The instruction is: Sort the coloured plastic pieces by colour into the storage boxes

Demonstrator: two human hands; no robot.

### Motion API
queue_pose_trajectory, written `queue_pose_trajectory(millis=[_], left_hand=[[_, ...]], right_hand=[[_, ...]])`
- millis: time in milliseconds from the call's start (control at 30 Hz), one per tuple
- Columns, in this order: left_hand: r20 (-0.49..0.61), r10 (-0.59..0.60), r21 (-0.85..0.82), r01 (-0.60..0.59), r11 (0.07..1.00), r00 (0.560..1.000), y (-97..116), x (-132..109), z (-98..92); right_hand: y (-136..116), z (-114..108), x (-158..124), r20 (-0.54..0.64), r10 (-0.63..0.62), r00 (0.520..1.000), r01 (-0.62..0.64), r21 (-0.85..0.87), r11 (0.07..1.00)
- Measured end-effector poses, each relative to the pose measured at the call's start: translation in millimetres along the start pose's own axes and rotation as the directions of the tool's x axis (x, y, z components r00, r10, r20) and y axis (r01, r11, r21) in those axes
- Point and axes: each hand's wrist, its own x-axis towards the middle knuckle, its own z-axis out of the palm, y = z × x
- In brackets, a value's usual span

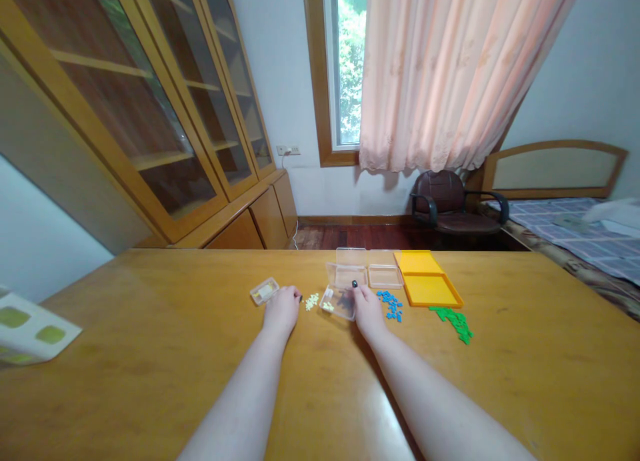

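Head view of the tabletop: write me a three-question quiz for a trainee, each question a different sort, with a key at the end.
1. True or false: the right hand touches a clear box that contains pale pieces.
2. Which colour of loose pieces lies farthest right in the picture? A) blue B) green C) pale yellow
3. What lies on either side of the left hand?

Key:
1. True.
2. B; the green pieces.
3. A small clear container to its left, loose pale pieces to its right.
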Motion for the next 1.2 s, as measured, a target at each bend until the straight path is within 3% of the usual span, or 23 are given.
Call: queue_pose_trajectory(millis=[200,300,433,533,600,733,833,933,1200], left_hand=[[0.027,-0.016,0.017,0.016,1.000,1.000,3.4,0.7,-0.7],[-0.034,0.006,-0.075,-0.009,0.997,0.999,10.1,-2.2,-4.0],[-0.213,0.168,-0.251,-0.220,0.943,0.963,31.4,-17.0,-9.7],[-0.195,0.368,-0.279,-0.411,0.868,0.909,45.7,-27.7,-10.7],[-0.161,0.413,-0.296,-0.443,0.846,0.897,47.2,-28.9,-10.6],[-0.145,0.256,-0.267,-0.287,0.920,0.956,31.5,-19.5,-12.7],[-0.044,0.158,-0.180,-0.163,0.970,0.986,19.6,-14.0,-13.3],[0.036,0.149,-0.126,-0.143,0.982,0.988,17.7,-13.8,-9.3],[0.073,0.122,-0.088,-0.116,0.989,0.990,19.3,-13.7,-3.0]], right_hand=[[-0.8,-0.2,-0.1,-0.014,0.000,1.000,0.000,-0.021,1.000],[-1.2,0.0,-0.4,-0.013,-0.005,1.000,0.005,-0.027,1.000],[-1.7,0.6,-1.5,-0.006,-0.019,1.000,0.018,-0.034,0.999],[-1.4,0.6,-2.3,0.016,-0.030,0.999,0.030,-0.029,0.999],[-1.1,0.2,-2.4,0.025,-0.035,0.999,0.036,-0.026,0.999],[0.6,-0.6,-1.4,0.026,-0.032,0.999,0.033,-0.018,0.999],[3.6,-0.5,0.4,0.033,-0.032,0.999,0.033,-0.029,0.999],[6.3,0.0,1.7,0.037,-0.028,0.999,0.030,-0.040,0.999],[4.6,1.3,1.6,0.022,-0.009,1.000,0.009,-0.023,1.000]])
